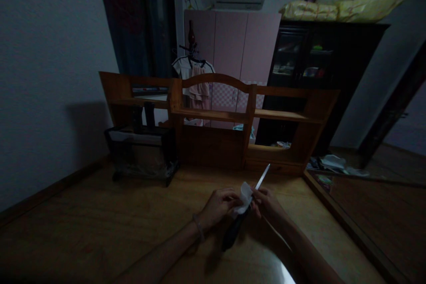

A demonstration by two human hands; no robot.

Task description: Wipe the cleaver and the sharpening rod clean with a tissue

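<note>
Over a wooden desk my two hands meet near the middle. A knife with a pale blade and a dark handle lies slanted between them, blade pointing up and right. My left hand is closed on a white tissue pressed against the knife near the base of the blade. My right hand is closed on the knife at the same spot. A thin bracelet sits on my left wrist.
A wooden shelf unit stands along the back of the desk, with a dark printer-like box at its left. The desk's right edge drops to the floor. Behind are a pink wardrobe and a dark cabinet.
</note>
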